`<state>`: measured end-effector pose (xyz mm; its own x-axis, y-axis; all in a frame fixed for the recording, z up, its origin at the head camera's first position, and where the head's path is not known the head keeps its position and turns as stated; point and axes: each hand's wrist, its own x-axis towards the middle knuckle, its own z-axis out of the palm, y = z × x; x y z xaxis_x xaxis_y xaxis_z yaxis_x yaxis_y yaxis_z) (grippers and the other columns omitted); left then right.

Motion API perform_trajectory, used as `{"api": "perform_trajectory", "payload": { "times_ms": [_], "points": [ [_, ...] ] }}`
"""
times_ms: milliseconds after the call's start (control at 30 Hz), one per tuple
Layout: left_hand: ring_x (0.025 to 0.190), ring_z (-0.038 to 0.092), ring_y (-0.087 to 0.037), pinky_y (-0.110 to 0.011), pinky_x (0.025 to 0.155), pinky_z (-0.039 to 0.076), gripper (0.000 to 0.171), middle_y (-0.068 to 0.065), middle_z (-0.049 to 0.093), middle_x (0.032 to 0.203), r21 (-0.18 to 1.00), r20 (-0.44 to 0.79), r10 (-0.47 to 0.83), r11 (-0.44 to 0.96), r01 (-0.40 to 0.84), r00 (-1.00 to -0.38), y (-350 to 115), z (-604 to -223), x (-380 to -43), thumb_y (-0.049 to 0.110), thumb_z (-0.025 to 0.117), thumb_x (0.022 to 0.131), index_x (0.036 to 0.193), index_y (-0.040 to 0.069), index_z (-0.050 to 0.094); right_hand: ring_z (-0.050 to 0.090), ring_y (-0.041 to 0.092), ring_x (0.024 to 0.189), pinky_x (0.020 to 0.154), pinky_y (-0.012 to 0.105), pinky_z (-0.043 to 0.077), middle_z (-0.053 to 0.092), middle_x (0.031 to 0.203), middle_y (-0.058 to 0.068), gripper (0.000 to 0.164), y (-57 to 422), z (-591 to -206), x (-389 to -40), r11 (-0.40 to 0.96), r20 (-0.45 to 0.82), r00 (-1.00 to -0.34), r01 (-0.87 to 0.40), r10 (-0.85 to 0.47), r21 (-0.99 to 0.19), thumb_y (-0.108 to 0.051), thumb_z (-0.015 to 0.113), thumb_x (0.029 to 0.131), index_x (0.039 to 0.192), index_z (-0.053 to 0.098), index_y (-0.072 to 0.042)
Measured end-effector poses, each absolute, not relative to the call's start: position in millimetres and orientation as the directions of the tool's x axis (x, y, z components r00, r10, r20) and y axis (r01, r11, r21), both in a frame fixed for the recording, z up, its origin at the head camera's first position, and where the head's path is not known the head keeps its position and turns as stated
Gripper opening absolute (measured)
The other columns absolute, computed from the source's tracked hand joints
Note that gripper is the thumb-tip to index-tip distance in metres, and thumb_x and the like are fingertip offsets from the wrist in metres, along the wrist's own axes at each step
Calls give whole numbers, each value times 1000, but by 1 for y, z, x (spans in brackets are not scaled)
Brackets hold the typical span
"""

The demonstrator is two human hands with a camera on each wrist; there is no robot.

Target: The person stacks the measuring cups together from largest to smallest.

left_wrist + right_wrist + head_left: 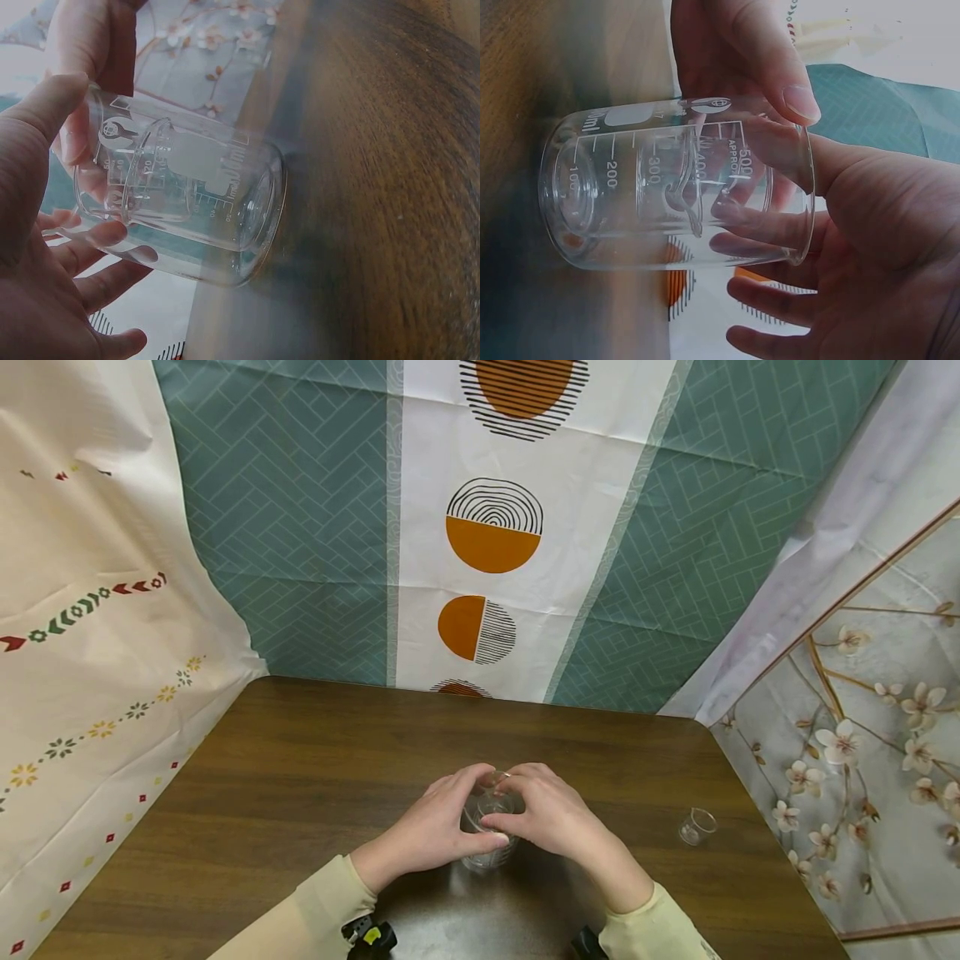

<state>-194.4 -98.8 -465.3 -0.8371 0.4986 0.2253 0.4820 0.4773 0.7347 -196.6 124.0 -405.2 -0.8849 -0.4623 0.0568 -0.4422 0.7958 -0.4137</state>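
Note:
A large clear glass beaker (pixel 480 862) with white markings stands upright on the table in front of me. Nested inside it is a smaller glass beaker (pixel 667 202), its spout showing through the wall. My left hand (pixel 427 827) holds the large beaker near its rim, thumb on the near side and fingers round the far side. From the right, my right hand (pixel 558 814) reaches over the mouth, thumb and fingers pinching a small beaker (pixel 79 196) at the upper end of the nested glass. Overlapping clear walls partly hide the fingertips.
Another small glass beaker (pixel 697 828) stands on the brown wooden table (pixel 315 760) towards the right edge. A patterned cloth (pixel 315 527) hangs behind the table, with a cream cloth (pixel 97 693) at the left and a floral panel (pixel 885 793) at the right.

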Motion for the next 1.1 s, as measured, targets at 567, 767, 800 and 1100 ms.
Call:
{"api": "perform_trajectory", "payload": {
  "times_ms": [567,767,800,1100],
  "points": [
    [138,55,-24,-62,115,42,89,9,58,152,736,216,499,481,476,-839,-99,-466,-195,64,83,93,161,20,46,56,32,139,107,57,53,71,136,6,44,121,-400,-199,807,-2,-882,-430,-471,-405,-44,93,89,118,83,-12],
    [139,55,-24,-64,115,41,90,8,58,153,743,207,502,478,469,-840,-99,-465,-195,65,83,93,161,20,45,55,32,140,108,56,52,71,136,7,42,119,-398,-202,815,-39,-875,-433,-483,-386,-40,95,87,117,83,-13],
    [139,55,-24,-63,115,41,90,8,58,153,743,210,501,476,470,-839,-99,-466,-195,65,83,93,161,19,46,55,33,140,109,56,51,71,136,7,42,118,-398,-203,816,-43,-873,-435,-485,-381,-40,95,87,117,83,-12],
    [138,55,-23,-63,115,41,89,8,59,151,737,228,500,471,484,-835,-99,-465,-194,63,84,92,160,20,46,57,35,137,108,56,52,73,134,7,40,115,-395,-206,820,-60,-862,-455,-503,-347,-38,96,86,113,84,-11]
  ]
}}
